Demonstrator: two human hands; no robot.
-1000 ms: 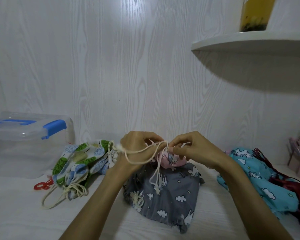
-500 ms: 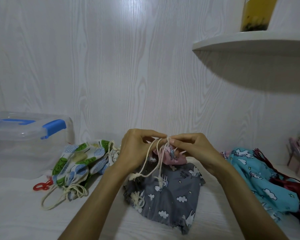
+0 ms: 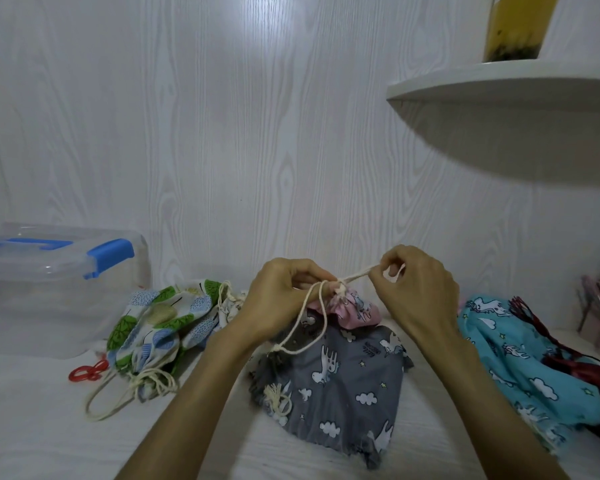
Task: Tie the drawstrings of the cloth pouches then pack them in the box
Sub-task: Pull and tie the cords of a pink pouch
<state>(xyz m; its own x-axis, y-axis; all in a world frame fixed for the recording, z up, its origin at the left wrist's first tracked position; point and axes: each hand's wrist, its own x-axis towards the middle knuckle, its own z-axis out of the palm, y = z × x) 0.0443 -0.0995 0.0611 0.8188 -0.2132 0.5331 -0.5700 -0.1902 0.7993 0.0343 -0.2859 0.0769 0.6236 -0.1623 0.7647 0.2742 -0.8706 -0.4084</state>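
Pink pouch [image 3: 355, 308]: gathered shut, resting on top of the grey unicorn-print pouch [image 3: 343, 382]. Cream drawstring [image 3: 314, 318]: looped down over the grey pouch. Leaf-print pouch [image 3: 153, 323]: left of the grey pouch. Blue unicorn pouch [image 3: 520, 358]: right. Clear box [image 3: 49, 289]: far left, lid closed.

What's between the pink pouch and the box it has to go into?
The leaf-print pouch lies on the table between the pink pouch and the box. The box's lid looks closed, blue latch down, so it likely needs opening first.
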